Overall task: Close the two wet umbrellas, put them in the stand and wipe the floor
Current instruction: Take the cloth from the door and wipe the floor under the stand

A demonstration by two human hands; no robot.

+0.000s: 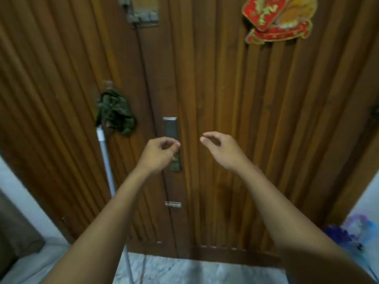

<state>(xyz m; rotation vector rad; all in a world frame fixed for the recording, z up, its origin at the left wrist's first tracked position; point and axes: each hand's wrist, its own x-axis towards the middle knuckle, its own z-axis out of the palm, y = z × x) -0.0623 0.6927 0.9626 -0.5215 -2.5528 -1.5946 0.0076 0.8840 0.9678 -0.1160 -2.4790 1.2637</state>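
Both arms raised before the wooden door. Left hand over the metal lock plate, fingers curled, thumb tip meeting forefinger; cannot tell if they grip anything on the plate. Right hand just beside it, apart from the door, fingers loosely curled on nothing. Floor: pale, marbled stone, seen only at the door's foot; wetness not discernible. Mop leans against the door's left leaf, white pole, dark green head up. Purple and blue bundle low at right, blurred; cannot confirm an umbrella.
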